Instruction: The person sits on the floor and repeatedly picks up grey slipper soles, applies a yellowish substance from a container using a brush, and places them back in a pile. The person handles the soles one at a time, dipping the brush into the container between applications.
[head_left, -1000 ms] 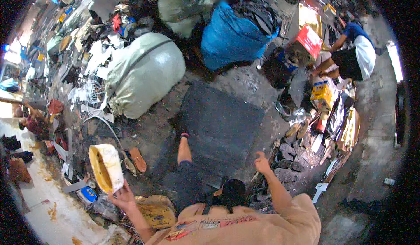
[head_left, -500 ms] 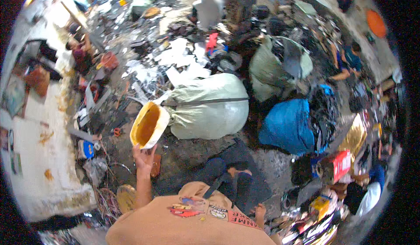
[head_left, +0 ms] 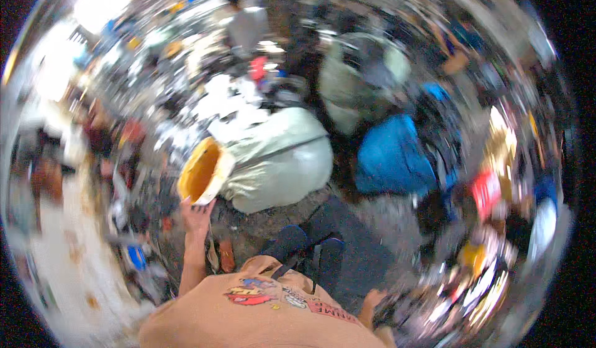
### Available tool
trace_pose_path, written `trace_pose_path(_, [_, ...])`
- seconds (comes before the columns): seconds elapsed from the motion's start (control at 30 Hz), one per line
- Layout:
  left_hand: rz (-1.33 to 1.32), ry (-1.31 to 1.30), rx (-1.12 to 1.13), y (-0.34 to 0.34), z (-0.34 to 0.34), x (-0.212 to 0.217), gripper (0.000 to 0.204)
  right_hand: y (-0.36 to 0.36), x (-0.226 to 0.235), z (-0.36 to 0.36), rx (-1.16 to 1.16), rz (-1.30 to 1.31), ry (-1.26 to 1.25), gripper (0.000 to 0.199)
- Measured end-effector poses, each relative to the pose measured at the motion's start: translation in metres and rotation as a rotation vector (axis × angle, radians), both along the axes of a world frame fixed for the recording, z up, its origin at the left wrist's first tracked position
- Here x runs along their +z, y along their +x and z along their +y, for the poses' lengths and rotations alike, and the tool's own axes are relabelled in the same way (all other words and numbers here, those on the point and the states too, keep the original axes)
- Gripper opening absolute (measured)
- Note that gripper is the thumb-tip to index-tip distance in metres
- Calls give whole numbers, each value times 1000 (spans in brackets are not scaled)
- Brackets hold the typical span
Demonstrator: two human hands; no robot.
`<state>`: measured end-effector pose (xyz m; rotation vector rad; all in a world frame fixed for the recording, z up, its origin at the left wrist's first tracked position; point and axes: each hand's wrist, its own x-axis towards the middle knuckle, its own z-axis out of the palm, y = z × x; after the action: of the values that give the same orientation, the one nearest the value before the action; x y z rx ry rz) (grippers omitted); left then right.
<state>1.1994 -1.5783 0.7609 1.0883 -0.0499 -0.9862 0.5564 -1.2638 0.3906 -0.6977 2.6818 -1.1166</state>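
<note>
My left hand (head_left: 197, 216) is closed on the lower edge of a white and yellow plastic tub (head_left: 202, 171). The tub is tilted, and its orange-brown inside shows. It is held up in front of a large pale green stuffed sack (head_left: 282, 158) bound with a dark strap; whether the two touch I cannot tell. Low on the right, beside my leg, my right hand (head_left: 374, 299) is partly seen and smeared by motion. Its fingers are not clear, nor whether it holds anything. The nearest things to it are the dark floor and a heap of mixed scraps.
A blue sack (head_left: 396, 158) and an open green sack (head_left: 347, 93) stand beyond the pale one. White scraps (head_left: 230, 96) lie behind it. A person (head_left: 246, 25) sits far off among the litter. At the right is a red box (head_left: 486, 193); a pale wall (head_left: 81, 248) runs along the left.
The whole view has turned and blurred, so the sacks now lie further left and tilt. My left hand keeps hold of the tub, and my right hand stays low on the right.
</note>
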Motion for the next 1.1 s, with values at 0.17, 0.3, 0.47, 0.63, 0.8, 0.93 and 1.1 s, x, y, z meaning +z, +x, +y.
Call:
trace_pose_path(0.17, [53,-103,-273,32,-15,1,70,4,108,0,-473,-942,-236,50])
trace_pose_path(0.3, [-74,32,-365,-36,-41,-20,76,-27,171,44,-621,-1017,-526,43])
trace_pose_path(0.47, [191,-18,-474,-95,-14,-36,80,10,109,170,-766,-984,-651,40])
trace_pose_path(0.63, [112,21,-566,-106,21,-99,82,128,4,305,-940,-1135,-550,50])
trace_pose_path(0.8, [257,130,-748,-142,42,-148,82,204,-31,374,-1029,-1050,-445,60])
trace_pose_path(0.93, [172,105,-1102,-191,31,-225,82,179,-55,351,-1027,-948,-544,51])
trace_pose_path(1.1, [266,6,-1455,-243,16,-392,77,149,-200,302,-524,-119,86,41])
